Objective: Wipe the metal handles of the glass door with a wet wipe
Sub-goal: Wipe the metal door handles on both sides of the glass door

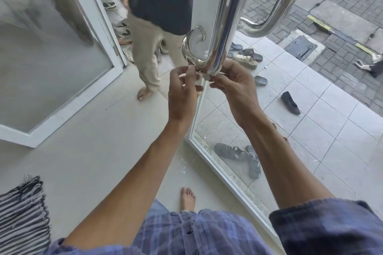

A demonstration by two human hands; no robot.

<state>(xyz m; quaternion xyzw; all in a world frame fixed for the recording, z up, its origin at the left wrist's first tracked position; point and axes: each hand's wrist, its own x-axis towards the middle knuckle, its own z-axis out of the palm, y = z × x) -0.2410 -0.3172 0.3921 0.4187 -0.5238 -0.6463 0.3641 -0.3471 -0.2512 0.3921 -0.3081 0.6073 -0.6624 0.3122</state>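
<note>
The near metal handle (230, 12) is a polished steel tube that runs down the white frame of the glass door (219, 130) and bends at its lower end into a round mount. A second metal handle (284, 0) shows through the glass on the far side. Just under the lower bend, my left hand (182, 91) and my right hand (236, 89) pinch a small white wet wipe (206, 75) between their fingertips. The wipe touches the underside of the bend and is mostly hidden by my fingers.
A person in beige trousers (149, 51) stands barefoot just beyond the door edge. Another white-framed glass door (56, 64) stands open at the left. Several shoes (244, 61) lie on the tiled step outside. A striped mat (22, 213) lies at lower left, and my bare foot (187, 198) is below.
</note>
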